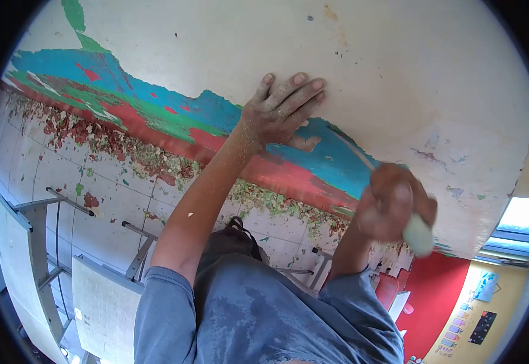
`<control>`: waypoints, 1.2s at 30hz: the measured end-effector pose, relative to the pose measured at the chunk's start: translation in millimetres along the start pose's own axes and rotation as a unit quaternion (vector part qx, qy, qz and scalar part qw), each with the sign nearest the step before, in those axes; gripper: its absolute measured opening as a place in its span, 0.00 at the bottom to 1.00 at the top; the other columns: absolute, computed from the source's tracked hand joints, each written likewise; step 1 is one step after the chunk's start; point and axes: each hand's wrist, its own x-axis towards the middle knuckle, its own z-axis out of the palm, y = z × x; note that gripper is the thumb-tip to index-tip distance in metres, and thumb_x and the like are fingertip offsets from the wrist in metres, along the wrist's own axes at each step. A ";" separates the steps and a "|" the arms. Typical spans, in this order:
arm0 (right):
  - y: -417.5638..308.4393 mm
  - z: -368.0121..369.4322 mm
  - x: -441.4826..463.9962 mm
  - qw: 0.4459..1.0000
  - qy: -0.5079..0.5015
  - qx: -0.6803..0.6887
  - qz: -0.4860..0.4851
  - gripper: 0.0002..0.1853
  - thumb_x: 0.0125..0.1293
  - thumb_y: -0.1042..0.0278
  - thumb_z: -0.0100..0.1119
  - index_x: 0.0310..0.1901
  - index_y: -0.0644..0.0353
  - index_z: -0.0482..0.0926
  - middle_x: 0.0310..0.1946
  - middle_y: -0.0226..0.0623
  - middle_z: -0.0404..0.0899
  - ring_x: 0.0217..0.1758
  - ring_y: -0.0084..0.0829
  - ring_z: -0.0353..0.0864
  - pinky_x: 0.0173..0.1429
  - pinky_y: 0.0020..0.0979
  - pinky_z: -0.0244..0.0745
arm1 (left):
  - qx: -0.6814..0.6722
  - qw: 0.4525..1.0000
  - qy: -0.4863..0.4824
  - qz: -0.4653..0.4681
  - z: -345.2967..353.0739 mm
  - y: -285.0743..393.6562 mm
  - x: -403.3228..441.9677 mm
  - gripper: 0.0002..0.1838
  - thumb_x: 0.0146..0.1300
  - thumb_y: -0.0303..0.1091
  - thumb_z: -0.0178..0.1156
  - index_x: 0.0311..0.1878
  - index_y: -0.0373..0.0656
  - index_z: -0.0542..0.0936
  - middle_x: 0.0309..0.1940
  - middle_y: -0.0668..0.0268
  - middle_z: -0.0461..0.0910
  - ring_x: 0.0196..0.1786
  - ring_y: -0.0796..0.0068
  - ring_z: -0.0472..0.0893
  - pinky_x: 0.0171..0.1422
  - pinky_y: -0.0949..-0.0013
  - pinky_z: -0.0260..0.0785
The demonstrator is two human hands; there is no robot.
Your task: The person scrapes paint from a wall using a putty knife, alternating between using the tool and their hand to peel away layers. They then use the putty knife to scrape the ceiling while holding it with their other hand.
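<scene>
My left hand lies flat on the pale wall, fingers outstretched and dusty. My right hand, blurred by motion, is closed around a scraper; its pale green handle sticks out below the fist. The scraper's thin blade reaches up and left to the edge where the pale coat meets a layer of blue paint. Whether the tip touches the wall I cannot tell. Red paint and green paint also show along the wall's lower band.
Paint flakes litter the tiled floor along the wall's foot. Light-topped tables or benches with metal legs stand at lower left. At right are a red wall section and a window.
</scene>
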 end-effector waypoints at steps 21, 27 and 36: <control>-12.1 11.9 11.9 0.996 0.001 0.071 0.051 0.13 0.54 0.76 0.40 0.18 0.53 0.49 0.06 0.28 0.50 0.09 0.19 0.46 0.14 0.23 0.41 | 0.036 0.998 -0.002 0.056 -2.4 -19.3 -15.1 0.29 0.52 0.61 0.46 0.56 0.60 0.70 0.63 0.81 0.60 0.68 0.77 0.53 0.73 0.61 0.34; -2.9 19.8 6.6 0.998 -0.010 0.039 0.053 0.13 0.54 0.77 0.40 0.18 0.53 0.50 0.07 0.28 0.51 0.09 0.19 0.48 0.13 0.23 0.42 | 0.032 0.998 0.003 0.058 -2.6 -19.5 -11.1 0.30 0.52 0.60 0.46 0.57 0.59 0.69 0.62 0.81 0.61 0.67 0.79 0.54 0.73 0.62 0.35; -7.7 15.3 10.8 0.994 -0.066 0.088 0.009 0.11 0.54 0.78 0.39 0.20 0.55 0.52 0.07 0.28 0.52 0.09 0.19 0.50 0.13 0.23 0.42 | 0.029 0.998 0.000 0.053 -3.4 -21.4 -13.0 0.29 0.53 0.59 0.45 0.57 0.59 0.69 0.62 0.81 0.61 0.67 0.80 0.54 0.73 0.62 0.35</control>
